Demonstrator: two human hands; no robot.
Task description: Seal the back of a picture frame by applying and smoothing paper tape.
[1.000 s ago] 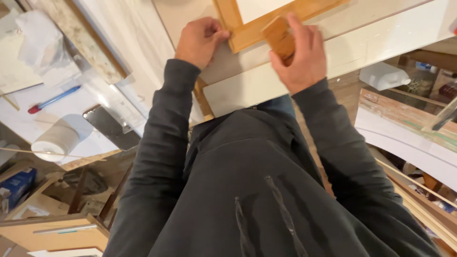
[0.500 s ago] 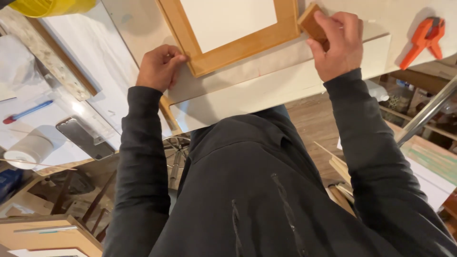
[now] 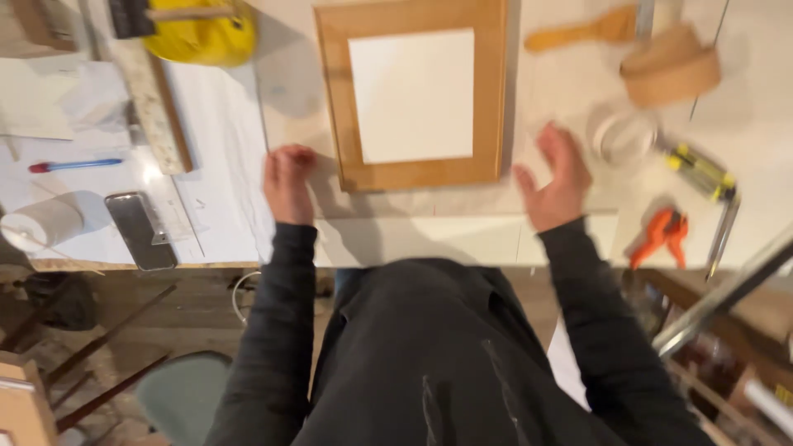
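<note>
Left hand (image 3: 287,183): fingers curled narrow, holding nothing, resting on the white table (image 3: 413,235) near its front edge, just beside the lower left corner of the wooden frame (image 3: 411,96). Whether the fingertips touch the frame cannot be told.

Right hand (image 3: 555,177): open wide, fingers spread, blurred, empty. It sits near the front edge of the table, just beside the lower right corner of the frame, apart from it.

Frame: lies flat on the table between the two hands, toward the far edge, with a white panel in its middle. Nothing lies on it.

Right of the right hand: a clear round jar lid (image 3: 624,136), near the fingers. Past it, toward the far right part of the table, a wooden block (image 3: 671,68) and a wooden-handled brush (image 3: 582,33). Nearer the right front corner, a yellow-and-black tool (image 3: 700,167) and an orange clamp (image 3: 661,234).

Left of the left hand: a ruler (image 3: 153,107) lying along the table, a blue pen with red cap (image 3: 74,165), a dark phone (image 3: 140,231) near the front edge, a roll of white tape (image 3: 40,225) by the left front corner. A yellow container (image 3: 202,37) stands at the far edge.
</note>
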